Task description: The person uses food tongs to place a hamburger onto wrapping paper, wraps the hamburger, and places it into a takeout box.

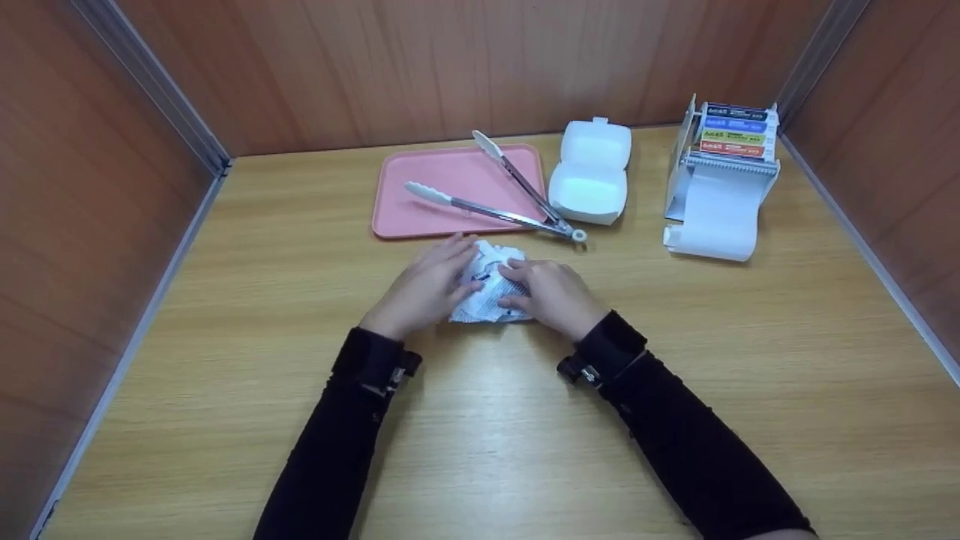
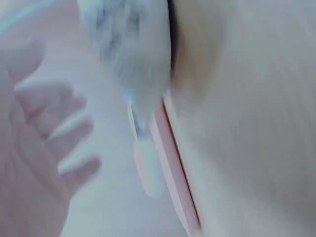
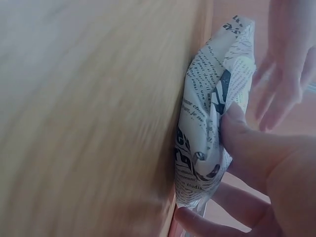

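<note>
A crumpled white paper packet with black newspaper print [image 1: 491, 289] lay on the pale wooden table [image 1: 225, 375] at the centre of the frame. The right hand [image 1: 559, 292] gripped it, thumb pressed on top and fingers about its edge. The left hand [image 1: 427, 285], at the packet's left, was released, its fingers loosely extended. Above, spread metal tongs with white tips [image 1: 517, 218] lay across a pink rectangular tray [image 1: 424, 169]. An open white clamshell box [image 1: 589, 187] and a metal dispenser with white paper [image 1: 724, 217] occupied the upper right.
</note>
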### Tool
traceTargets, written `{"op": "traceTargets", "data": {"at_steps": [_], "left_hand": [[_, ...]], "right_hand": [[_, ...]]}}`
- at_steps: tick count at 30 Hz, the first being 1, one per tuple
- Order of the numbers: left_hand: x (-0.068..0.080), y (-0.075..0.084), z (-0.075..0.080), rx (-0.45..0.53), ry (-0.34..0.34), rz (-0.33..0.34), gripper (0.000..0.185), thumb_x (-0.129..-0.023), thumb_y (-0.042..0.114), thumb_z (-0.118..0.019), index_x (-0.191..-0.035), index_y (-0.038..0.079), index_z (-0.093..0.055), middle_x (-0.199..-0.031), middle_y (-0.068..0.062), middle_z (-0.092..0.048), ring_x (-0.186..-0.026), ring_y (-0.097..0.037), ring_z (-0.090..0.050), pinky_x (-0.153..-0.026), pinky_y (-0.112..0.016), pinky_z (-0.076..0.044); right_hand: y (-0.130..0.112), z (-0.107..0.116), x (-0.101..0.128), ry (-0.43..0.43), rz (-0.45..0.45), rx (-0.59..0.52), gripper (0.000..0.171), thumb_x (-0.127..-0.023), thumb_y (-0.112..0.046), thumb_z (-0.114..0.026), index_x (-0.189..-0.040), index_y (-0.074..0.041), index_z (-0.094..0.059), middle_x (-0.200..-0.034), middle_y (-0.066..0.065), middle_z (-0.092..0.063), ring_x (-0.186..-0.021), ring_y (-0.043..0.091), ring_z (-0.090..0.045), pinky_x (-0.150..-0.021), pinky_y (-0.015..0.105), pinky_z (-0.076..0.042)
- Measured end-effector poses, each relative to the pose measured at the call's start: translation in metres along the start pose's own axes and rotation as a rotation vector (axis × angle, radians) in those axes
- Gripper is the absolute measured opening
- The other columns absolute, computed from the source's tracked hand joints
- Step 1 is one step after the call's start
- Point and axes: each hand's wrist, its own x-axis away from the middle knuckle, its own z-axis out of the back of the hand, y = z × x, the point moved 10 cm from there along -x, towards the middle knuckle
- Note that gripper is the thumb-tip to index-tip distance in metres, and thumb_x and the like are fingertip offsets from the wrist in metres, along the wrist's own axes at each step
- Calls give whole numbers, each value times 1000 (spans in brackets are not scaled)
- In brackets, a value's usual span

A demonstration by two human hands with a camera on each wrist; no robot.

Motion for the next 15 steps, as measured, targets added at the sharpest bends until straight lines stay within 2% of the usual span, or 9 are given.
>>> {"op": "traceTargets", "data": {"at_steps": [2,3,5,8,10,12,15], "left_hand": [[-6,14,-13,-48,-62,-63,69,-109,41,-62,-162,3,-41,-172,-14,-33,-162,-33,-23,-132,-53,-16],[-8,16,-20,-69,-90,-72,70,-108,41,-63,-162,4,-41,-171,-14,-33,-162,-33,-24,-132,-53,-17],[-10,16,-29,-112,-126,-66,72,-107,43,-64,-163,5,-41,-172,-13,-33,-161,-33,-25,-132,-51,-17],[-11,12,-34,-131,-131,-41,74,-105,43,-67,-163,6,-40,-172,-11,-32,-161,-34,-26,-131,-52,-18],[-10,13,-34,-127,-122,-44,74,-104,41,-69,-163,6,-40,-172,-11,-32,-160,-34,-28,-131,-53,-19],[-11,15,-33,-128,-113,-56,75,-104,40,-70,-163,5,-40,-172,-12,-33,-159,-36,-29,-130,-55,-21],[-12,20,-32,-139,-109,-60,77,-103,40,-72,-163,4,-40,-172,-13,-33,-159,-36,-30,-130,-55,-21]], "right_hand": [[0,1,-1,3,0,5,58,-96,-35,-81,-146,-12,-63,-150,14,-59,-140,37,-57,-119,52,-44],[0,0,-1,-2,1,7,58,-96,-35,-81,-146,-12,-62,-150,14,-59,-140,37,-56,-119,51,-44],[0,-1,-2,-25,3,3,60,-97,-36,-80,-148,-12,-61,-152,14,-58,-141,36,-55,-119,51,-44],[4,0,-3,-44,-30,-67,63,-97,-37,-80,-150,-12,-60,-153,14,-59,-141,35,-56,-118,50,-45],[11,8,-4,2,-85,-135,60,-99,-34,-79,-150,-8,-61,-147,17,-64,-131,35,-65,-111,49,-52],[23,15,-4,68,-161,-219,56,-100,-30,-78,-148,-4,-62,-133,18,-71,-112,30,-72,-98,43,-59],[40,16,-5,141,-242,-344,50,-101,-22,-77,-142,3,-64,-108,17,-74,-79,20,-69,-71,32,-60]]}}
